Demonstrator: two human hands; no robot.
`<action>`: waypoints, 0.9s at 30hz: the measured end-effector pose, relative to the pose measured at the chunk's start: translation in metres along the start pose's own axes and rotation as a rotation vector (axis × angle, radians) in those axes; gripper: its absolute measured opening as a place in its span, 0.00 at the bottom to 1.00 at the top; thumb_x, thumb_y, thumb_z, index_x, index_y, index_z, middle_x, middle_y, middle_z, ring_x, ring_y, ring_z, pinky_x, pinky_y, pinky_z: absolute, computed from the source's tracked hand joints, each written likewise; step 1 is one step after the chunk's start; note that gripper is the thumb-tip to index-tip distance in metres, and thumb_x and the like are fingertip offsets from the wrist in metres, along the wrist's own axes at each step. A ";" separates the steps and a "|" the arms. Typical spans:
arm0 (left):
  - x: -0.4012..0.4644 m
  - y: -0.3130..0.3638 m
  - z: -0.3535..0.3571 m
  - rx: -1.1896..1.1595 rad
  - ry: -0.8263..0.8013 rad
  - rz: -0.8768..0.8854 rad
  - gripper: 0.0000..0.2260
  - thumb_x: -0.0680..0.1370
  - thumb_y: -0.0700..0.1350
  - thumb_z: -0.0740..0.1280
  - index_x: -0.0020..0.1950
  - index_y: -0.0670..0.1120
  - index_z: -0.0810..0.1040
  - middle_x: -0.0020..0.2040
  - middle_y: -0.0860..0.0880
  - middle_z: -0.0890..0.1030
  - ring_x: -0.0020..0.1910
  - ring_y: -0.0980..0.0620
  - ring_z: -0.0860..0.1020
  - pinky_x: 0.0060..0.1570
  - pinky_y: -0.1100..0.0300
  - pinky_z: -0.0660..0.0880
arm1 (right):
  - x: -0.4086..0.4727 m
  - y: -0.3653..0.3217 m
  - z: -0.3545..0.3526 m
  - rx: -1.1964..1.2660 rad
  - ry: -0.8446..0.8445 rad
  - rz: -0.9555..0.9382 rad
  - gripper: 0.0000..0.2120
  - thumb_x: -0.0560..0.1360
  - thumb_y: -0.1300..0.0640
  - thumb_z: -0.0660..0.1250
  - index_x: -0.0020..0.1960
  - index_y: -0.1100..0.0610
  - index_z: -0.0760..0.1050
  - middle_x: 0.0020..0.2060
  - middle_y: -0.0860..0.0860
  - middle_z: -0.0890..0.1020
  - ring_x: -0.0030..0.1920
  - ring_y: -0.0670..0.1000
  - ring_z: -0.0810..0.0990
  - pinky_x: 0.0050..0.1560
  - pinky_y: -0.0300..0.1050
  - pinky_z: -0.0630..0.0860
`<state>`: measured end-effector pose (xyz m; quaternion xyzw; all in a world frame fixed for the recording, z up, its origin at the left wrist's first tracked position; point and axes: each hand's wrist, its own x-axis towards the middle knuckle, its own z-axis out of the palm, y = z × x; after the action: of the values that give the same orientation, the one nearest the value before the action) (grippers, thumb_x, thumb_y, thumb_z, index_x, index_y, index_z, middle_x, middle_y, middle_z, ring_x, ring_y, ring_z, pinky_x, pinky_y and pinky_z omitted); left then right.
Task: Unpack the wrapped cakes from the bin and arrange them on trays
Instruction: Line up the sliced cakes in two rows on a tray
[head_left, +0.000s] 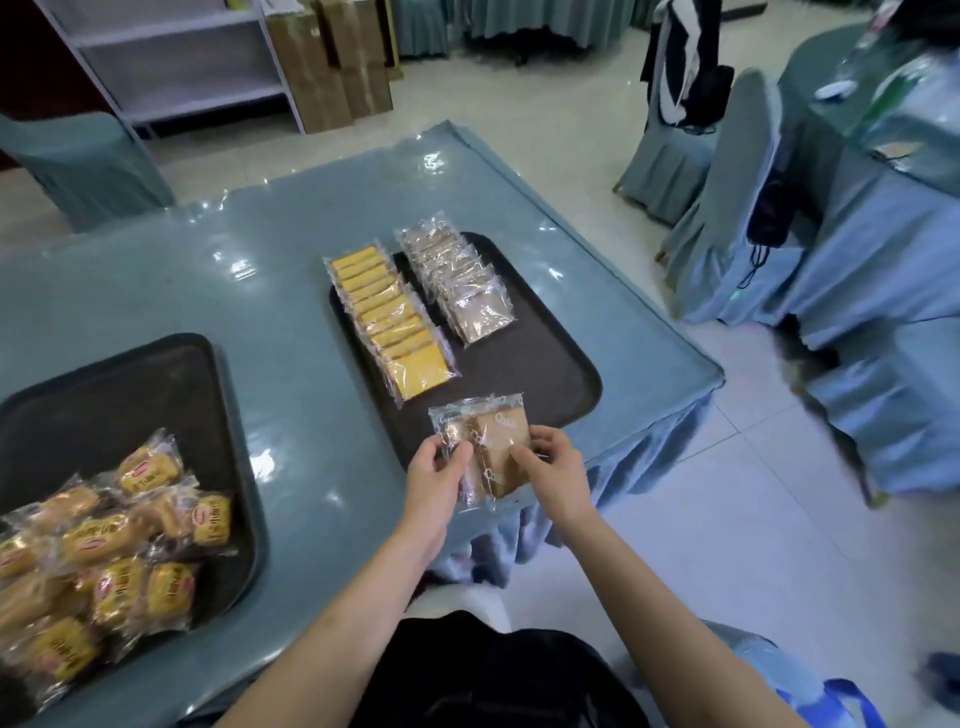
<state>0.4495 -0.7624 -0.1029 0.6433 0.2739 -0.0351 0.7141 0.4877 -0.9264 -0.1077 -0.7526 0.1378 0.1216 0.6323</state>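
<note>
At far left I see a dark plastic tray (156, 374) heaped with gold-wrapped cakes (104, 551) near the blue-covered worktop (280, 312) edge. My left hand (436, 467) and right hand (556, 467) together pinch clear-wrapped brown cakes (488, 441) over the second dark tray's (545, 374) near rim; it carries a yellow cake row (395, 322) and a brown cake row (457, 280), bare tray beside them.

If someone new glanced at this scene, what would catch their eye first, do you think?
Probably the two hands, left hand and right hand, holding brown wrapped cakes over the near edge of the dark tray. Next, its neat yellow row and brown row.
</note>
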 end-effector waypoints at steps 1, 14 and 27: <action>0.005 0.002 0.007 0.003 -0.001 0.000 0.07 0.82 0.49 0.70 0.59 0.51 0.80 0.47 0.46 0.87 0.44 0.48 0.82 0.47 0.51 0.78 | 0.008 -0.002 -0.005 -0.003 0.000 0.002 0.12 0.78 0.58 0.73 0.61 0.52 0.78 0.53 0.49 0.85 0.52 0.47 0.85 0.47 0.35 0.79; 0.110 -0.009 0.041 -0.041 0.153 -0.162 0.15 0.81 0.54 0.70 0.66 0.52 0.78 0.59 0.50 0.84 0.53 0.51 0.81 0.54 0.53 0.77 | 0.126 -0.012 -0.021 -0.081 -0.122 0.114 0.11 0.78 0.61 0.72 0.60 0.55 0.79 0.53 0.51 0.86 0.53 0.51 0.85 0.56 0.49 0.83; 0.147 -0.024 0.037 0.098 0.358 -0.215 0.08 0.83 0.47 0.70 0.59 0.50 0.75 0.55 0.52 0.81 0.52 0.51 0.81 0.56 0.49 0.80 | 0.199 -0.019 -0.012 -0.144 -0.263 0.189 0.12 0.78 0.60 0.74 0.60 0.53 0.79 0.53 0.51 0.85 0.51 0.52 0.85 0.52 0.48 0.84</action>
<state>0.5774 -0.7567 -0.1880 0.6403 0.4615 -0.0096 0.6140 0.6798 -0.9463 -0.1594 -0.7574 0.1148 0.2874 0.5750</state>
